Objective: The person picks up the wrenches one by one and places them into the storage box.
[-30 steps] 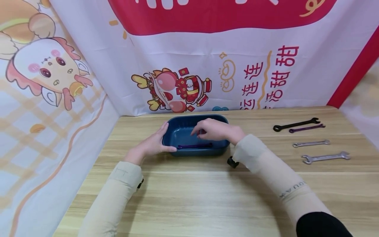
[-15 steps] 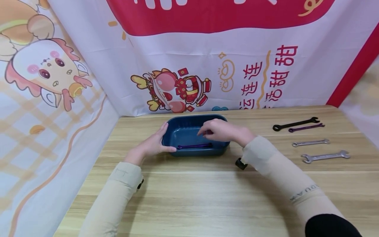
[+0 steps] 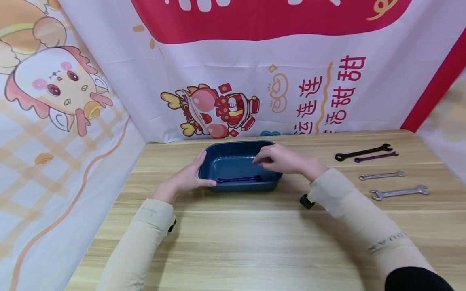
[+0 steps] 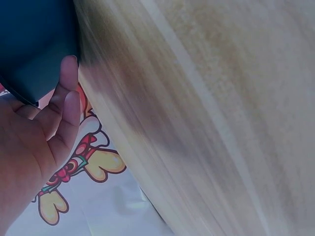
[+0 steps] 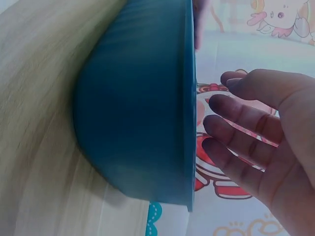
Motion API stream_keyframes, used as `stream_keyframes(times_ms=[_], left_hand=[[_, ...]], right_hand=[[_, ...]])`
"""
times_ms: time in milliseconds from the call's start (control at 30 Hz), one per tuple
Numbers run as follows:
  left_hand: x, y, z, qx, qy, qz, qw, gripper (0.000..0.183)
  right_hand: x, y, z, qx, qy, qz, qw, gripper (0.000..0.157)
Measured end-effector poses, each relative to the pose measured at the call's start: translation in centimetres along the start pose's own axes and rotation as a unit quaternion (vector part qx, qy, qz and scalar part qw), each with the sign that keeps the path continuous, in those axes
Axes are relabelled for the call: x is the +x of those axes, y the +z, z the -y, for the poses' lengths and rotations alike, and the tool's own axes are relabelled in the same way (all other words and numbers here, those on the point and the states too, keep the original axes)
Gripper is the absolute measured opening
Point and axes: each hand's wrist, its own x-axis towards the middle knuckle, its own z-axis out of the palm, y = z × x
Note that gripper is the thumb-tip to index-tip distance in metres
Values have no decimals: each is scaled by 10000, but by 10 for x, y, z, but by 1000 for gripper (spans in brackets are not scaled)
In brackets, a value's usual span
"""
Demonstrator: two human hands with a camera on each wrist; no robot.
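A dark blue plastic basin (image 3: 233, 162) stands on the table near the back edge. One purple wrench (image 3: 238, 179) lies inside it along the front wall. My left hand (image 3: 186, 176) holds the basin at its left end, thumb at the front rim and fingers along the outer side; in the left wrist view two fingers (image 4: 70, 113) show beside the basin wall (image 4: 42, 49). Over the basin's right end is my right hand (image 3: 277, 158). The right wrist view shows the right hand (image 5: 266, 128) with loosely bent fingers, holding nothing, above the rim.
On the right of the wooden table (image 3: 247, 238) lie several wrenches: a black wrench (image 3: 364, 152), another purple wrench (image 3: 376, 157), a small silver wrench (image 3: 381, 176) and a larger silver wrench (image 3: 399, 192). A printed cloth (image 3: 145, 81) hangs behind the table.
My right hand has shifted to the right above the basin, from its middle to its right end. The left hand, the basin and the wrench inside it have stayed in place.
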Motion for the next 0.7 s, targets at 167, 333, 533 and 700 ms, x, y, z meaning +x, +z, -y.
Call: stream_keyframes(times_ms=[167, 333, 533, 700], left_hand=[[-1, -1, 0, 2, -20, -5, 10000, 120], [-1, -3, -1, -22, -16, -5, 10000, 120], [0, -3, -1, 39, 46, -20, 10000, 120], [0, -1, 0, 82, 32, 7, 10000, 120]], right_hand=[[-9, -7, -2, 1, 9, -103, 9999, 23], [-18, -15, -6, -31, 117, -193, 9997, 22], [-31, -24, -13, 88, 347, -190, 9992, 23], [-43, -26, -22, 32, 452, -199, 9988, 22]])
